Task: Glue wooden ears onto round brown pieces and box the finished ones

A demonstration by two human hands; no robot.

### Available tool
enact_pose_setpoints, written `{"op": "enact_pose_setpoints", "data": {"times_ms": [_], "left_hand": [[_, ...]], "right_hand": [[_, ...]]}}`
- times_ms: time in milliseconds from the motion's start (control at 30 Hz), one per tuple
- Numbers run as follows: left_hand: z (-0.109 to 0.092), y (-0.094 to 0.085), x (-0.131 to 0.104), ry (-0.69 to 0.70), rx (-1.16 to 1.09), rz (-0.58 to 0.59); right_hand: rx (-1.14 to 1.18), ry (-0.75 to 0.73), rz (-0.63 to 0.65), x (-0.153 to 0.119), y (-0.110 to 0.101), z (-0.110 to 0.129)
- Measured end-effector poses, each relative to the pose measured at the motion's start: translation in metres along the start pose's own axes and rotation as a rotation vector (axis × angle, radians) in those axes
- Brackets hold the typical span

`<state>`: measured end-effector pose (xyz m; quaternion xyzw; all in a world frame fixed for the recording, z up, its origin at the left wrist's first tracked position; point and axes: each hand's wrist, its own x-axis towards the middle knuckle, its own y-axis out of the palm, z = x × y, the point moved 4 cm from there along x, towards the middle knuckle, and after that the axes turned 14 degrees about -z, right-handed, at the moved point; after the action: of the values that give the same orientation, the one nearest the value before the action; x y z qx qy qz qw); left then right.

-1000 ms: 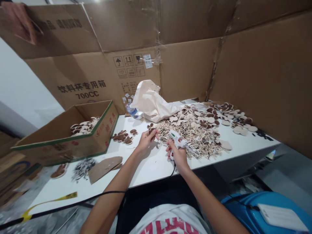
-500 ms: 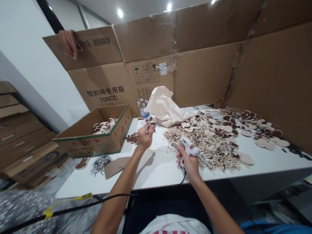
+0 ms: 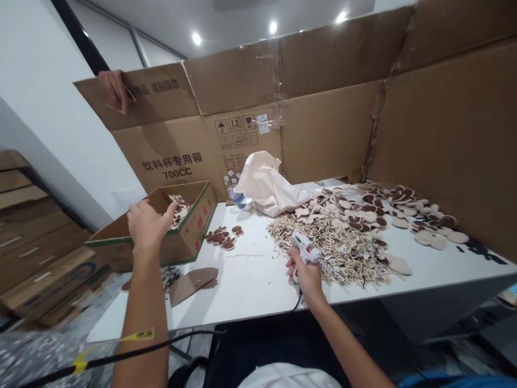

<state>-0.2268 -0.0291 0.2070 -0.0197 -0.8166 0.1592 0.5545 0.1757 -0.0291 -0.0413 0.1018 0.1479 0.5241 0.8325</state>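
My left hand (image 3: 147, 223), thumb and fingers spread and seemingly holding nothing, hovers at the near rim of the cardboard box (image 3: 197, 226), where brown-and-cream cutouts (image 3: 181, 215) lie heaped inside and a low wrist could bump the rim and jostle them. My right hand (image 3: 307, 274) wraps around the white glue gun (image 3: 302, 247) beside a pile of pale strips (image 3: 343, 261), where a careless squeeze could drip glue and stick them together. Below my fist, the dark cord (image 3: 298, 303) runs to the table's (image 3: 250, 291) front edge, where a snag could jerk the gun.
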Motion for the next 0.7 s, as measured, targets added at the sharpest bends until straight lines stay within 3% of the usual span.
{"op": "enact_pose_setpoints", "data": {"times_ms": [67,167,233,333,400,467,600,700], "left_hand": [[-0.008,0.002,-0.018,0.009,0.042,-0.060],[-0.048,0.010,-0.050,0.034,-0.053,-0.022],[-0.082,0.025,-0.074,0.058,-0.188,0.129],[-0.125,0.063,-0.118,0.141,-0.480,0.491],[-0.141,0.091,-0.150,0.182,-0.642,0.722],[-0.146,0.116,-0.177,0.169,-0.734,0.847],[-0.154,0.148,-0.206,0.139,-0.780,0.827],[-0.180,0.159,-0.215,0.212,-0.824,0.836]], "right_hand": [[-0.001,-0.003,-0.003,0.000,0.001,0.001],[0.012,-0.015,-0.003,0.001,0.001,0.001],[0.019,-0.019,-0.004,0.002,0.001,0.000],[0.019,-0.022,-0.007,0.003,0.001,0.000],[0.019,-0.022,-0.009,0.003,0.002,0.001],[0.019,-0.017,-0.011,0.003,0.003,0.002],[0.022,-0.008,-0.019,0.002,0.004,0.004],[0.022,-0.014,-0.049,0.004,0.001,0.003]]}}
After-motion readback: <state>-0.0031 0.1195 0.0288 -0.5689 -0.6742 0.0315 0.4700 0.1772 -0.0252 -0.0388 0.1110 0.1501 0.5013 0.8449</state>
